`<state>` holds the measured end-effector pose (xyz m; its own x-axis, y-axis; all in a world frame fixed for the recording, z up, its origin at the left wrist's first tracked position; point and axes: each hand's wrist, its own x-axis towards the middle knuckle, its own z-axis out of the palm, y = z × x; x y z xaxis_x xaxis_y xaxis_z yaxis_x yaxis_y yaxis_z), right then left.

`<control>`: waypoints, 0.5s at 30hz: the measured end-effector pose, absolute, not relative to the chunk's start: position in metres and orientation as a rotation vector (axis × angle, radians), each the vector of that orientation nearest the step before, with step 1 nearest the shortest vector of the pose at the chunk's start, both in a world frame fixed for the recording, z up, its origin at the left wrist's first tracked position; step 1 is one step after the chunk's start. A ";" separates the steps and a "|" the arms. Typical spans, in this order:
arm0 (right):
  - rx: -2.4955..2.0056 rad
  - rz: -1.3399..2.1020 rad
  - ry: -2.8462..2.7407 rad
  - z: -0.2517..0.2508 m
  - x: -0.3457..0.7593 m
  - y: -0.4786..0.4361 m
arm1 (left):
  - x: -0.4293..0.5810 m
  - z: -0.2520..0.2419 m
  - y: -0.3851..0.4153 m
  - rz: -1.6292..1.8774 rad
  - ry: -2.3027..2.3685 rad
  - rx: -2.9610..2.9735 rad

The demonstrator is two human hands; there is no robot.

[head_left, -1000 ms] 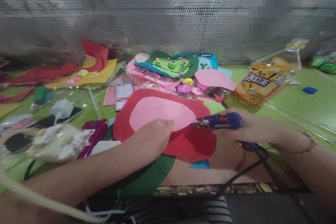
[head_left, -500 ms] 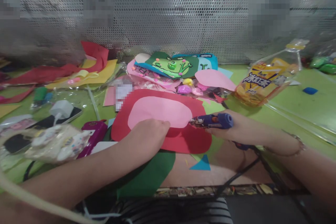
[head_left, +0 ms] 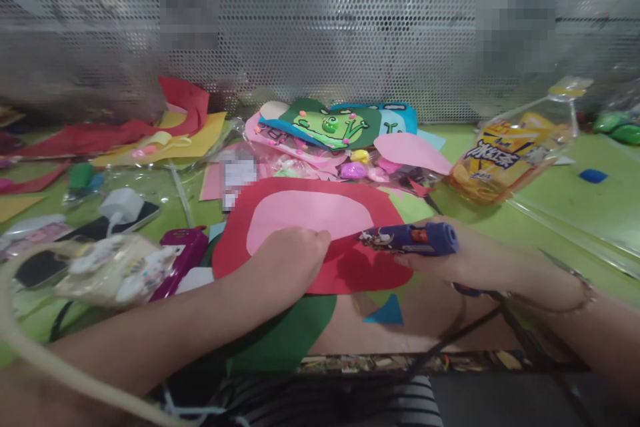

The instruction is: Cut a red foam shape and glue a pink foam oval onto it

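A rounded sheet of red paper (head_left: 280,277) lies at the middle of the table, with a smaller pink paper oval (head_left: 310,207) over it. My left hand (head_left: 295,250) is closed at the lower edge of the pink oval and appears to pinch it; the fingertips are partly hidden. In my right hand (head_left: 430,263) is a blue-purple hot glue gun (head_left: 410,239). Its nozzle points left, close to the oval's lower right edge; whether it touches the paper, I cannot tell. A dark cord trails below that hand.
Behind the red paper lie decorated paper cutouts (head_left: 335,123) and bagged clay (head_left: 354,170). A tilted drink bottle (head_left: 505,160) is at right. A charger (head_left: 121,205), a magenta case (head_left: 183,250) and a pouch (head_left: 115,273) are at left. Green paper (head_left: 285,337) and a blue scrap (head_left: 386,311) lie nearer me.
The glue gun has shifted slightly right and down with my right hand. My left hand has stayed at the pink oval's edge. The red sheet's outline has changed a little.
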<state>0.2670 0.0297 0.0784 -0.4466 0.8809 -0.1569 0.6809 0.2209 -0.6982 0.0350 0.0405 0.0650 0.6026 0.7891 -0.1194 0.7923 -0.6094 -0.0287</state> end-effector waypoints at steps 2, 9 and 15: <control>-1.450 1.006 -2.238 0.075 0.266 0.029 | 0.036 0.065 0.040 -0.173 1.374 2.784; -1.455 0.902 -2.421 0.069 0.262 0.025 | 0.036 0.062 0.042 -0.129 1.355 2.782; -1.441 0.821 -2.488 0.076 0.271 0.024 | 0.035 0.059 0.041 -0.196 1.339 2.835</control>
<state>0.2708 0.0243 0.0763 -0.5265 0.8390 -0.1375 0.7560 0.3880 -0.5272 0.0354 0.0412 0.0593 0.6288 0.7693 -0.1129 0.7693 -0.6367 -0.0532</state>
